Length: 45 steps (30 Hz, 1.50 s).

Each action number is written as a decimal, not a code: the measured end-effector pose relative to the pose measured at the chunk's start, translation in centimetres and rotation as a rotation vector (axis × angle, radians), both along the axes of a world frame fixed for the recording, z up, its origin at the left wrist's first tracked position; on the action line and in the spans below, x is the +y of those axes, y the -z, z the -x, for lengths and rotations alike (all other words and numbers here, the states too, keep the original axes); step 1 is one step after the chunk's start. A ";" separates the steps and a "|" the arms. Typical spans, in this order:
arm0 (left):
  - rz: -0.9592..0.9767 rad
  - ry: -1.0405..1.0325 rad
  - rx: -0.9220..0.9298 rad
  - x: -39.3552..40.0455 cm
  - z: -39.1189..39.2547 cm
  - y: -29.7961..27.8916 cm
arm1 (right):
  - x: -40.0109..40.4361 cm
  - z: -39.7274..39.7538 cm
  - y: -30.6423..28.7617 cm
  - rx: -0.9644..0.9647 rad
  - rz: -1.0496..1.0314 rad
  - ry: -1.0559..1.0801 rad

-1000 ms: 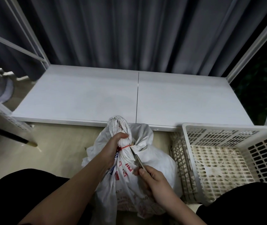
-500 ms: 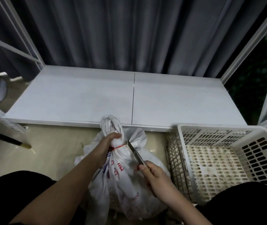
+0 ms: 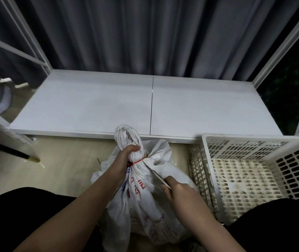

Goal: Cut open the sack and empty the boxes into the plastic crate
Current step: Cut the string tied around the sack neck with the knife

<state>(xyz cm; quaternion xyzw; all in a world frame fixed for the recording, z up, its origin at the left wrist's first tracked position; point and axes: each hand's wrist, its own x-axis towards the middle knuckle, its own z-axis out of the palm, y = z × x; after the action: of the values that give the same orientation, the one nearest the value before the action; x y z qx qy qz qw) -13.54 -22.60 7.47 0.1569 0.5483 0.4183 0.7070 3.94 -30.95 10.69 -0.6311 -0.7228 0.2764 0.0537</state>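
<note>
My left hand [image 3: 125,160] gripped the sack [image 3: 145,193] by its bunched neck above the red tie [image 3: 136,161]. My right hand [image 3: 176,192] held a blade [image 3: 156,176] against the neck, the plastic crate [image 3: 254,171] just right.

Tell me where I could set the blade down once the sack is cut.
Bare room: the white shelf behind the sack, and the floor left of it. The crate holds nothing. Crowded: the sack's neck, where both hands work.

Dim indoor light, soft blur, wide-angle bending at edges
</note>
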 end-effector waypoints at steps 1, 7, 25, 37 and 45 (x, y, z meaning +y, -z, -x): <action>0.005 -0.002 0.002 0.1 0.0 -0.1 | -0.1 0.0 0.0 -0.009 -0.015 -0.005; 0.003 0.006 -0.029 0.0 -0.2 -0.2 | -0.1 0.3 0.1 0.105 0.024 0.033; -0.232 0.106 0.020 -0.3 -0.9 -0.6 | -0.4 1.5 0.0 0.171 0.033 0.140; -0.048 0.006 -0.058 -0.1 -0.9 -0.8 | -1.3 1.2 0.5 0.415 0.104 0.206; -0.016 -0.018 -0.214 -0.3 -1.4 -0.8 | -1.7 1.6 1.7 0.441 0.064 0.237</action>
<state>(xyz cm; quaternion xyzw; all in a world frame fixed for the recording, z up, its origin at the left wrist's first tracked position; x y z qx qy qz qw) -12.13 -22.90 8.28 0.1118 0.4676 0.4434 0.7564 2.34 -32.68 9.00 -0.6373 -0.6056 0.4216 0.2220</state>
